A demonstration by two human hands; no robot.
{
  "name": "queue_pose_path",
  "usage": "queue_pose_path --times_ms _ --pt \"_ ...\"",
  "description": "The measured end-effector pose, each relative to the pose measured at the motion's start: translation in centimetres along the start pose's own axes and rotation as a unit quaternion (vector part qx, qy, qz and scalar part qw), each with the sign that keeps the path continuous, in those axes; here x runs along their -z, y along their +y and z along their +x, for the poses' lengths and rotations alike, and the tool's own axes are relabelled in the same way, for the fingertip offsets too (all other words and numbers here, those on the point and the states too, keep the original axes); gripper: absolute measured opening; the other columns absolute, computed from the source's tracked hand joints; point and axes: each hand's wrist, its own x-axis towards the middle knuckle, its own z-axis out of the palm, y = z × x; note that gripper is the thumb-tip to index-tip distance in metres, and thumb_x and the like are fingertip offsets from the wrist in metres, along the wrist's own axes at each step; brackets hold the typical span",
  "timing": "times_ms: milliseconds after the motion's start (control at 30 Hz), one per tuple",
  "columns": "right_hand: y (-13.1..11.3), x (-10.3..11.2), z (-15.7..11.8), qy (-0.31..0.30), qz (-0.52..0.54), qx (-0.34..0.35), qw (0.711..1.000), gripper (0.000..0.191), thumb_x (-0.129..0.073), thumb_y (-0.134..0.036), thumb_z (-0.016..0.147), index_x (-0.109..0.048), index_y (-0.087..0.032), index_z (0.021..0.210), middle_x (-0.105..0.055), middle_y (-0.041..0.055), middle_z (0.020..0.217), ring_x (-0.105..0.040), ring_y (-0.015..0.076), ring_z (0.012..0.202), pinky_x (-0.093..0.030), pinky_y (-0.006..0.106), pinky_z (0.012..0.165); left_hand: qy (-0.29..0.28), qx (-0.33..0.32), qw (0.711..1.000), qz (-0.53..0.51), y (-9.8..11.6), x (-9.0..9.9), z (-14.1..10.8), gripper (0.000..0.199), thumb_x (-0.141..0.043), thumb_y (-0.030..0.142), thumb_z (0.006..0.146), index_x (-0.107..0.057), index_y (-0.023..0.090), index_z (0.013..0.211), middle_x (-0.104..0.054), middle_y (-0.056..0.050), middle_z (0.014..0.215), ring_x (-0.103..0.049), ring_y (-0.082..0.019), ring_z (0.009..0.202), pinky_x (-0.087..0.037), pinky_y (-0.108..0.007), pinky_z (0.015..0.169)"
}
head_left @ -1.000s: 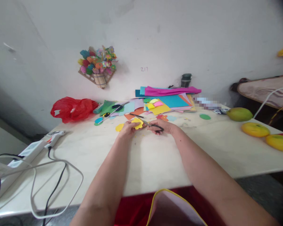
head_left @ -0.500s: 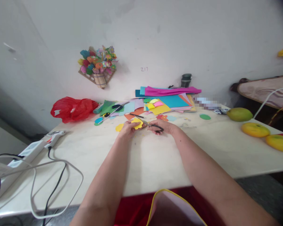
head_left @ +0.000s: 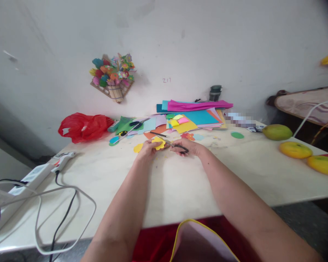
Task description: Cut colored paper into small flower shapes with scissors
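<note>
Above the pale, smooth worktop, the left hand pinches a yellow paper flower with scalloped edges — thumb on top. Facing it, the right hand is curled around the black handles of metal-bladed scissors, their blades at the flower. Behind lie coloured paper sheets — beside them, a crumpled red plastic bag.

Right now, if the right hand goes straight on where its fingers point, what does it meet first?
Probably the yellow paper flower in the left hand, beyond the scissors in the right hand; depth is unclear here.
</note>
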Motion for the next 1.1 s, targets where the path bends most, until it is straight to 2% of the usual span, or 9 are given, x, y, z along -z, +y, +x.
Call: queue_pose_path --times_ms 433,667,867,1100 --pt "0.57 0.0 0.58 0.003 0.068 -0.029 0.997 0.011 -0.055 -0.023 0.077 -0.059 -0.014 0.082 -0.054 -0.0039 0.045 -0.048 0.0069 0.034 -0.03 0.015 0.032 0.011 0.0 1.0 -0.014 0.17 -0.34 -0.23 0.021 -0.078 0.015 0.051 -0.07 0.008 0.069 -0.072 -0.01 0.075 -0.068 -0.021 0.071 -0.055 -0.027 0.068" --pt "0.52 -0.14 0.55 0.028 0.05 -0.005 0.998 0.015 -0.062 -0.029 0.075 -0.057 -0.015 0.077 -0.055 -0.0037 0.046 -0.048 0.0061 0.034 -0.025 0.014 0.029 -0.008 0.012 1.0 -0.013 0.12 -0.24 -0.27 0.024 -0.079 0.017 0.056 -0.07 0.006 0.076 -0.072 -0.012 0.08 -0.068 -0.02 0.074 -0.055 -0.027 0.069" --pt "0.29 -0.28 0.44 0.052 0.048 0.018 0.997 0.025 -0.065 -0.037 0.071 -0.054 -0.015 0.072 -0.053 -0.0044 0.045 -0.045 0.0058 0.032 -0.023 0.016 0.028 0.001 0.015 1.0 0.025 -0.21 0.39 0.19 0.025 -0.08 0.022 0.058 -0.07 0.008 0.076 -0.07 -0.009 0.071 -0.063 -0.014 0.055 -0.052 -0.024 0.055" --pt "0.52 -0.25 0.48 0.042 0.045 0.026 0.998 0.028 -0.064 -0.041 0.073 -0.053 -0.016 0.071 -0.054 -0.0042 0.047 -0.047 0.0057 0.033 -0.024 0.016 0.029 -0.028 0.008 0.999 0.026 -0.22 0.33 0.27 0.03 -0.079 0.029 0.061 -0.068 0.011 0.081 -0.07 -0.008 0.07 -0.063 -0.015 0.053 -0.053 -0.023 0.052"
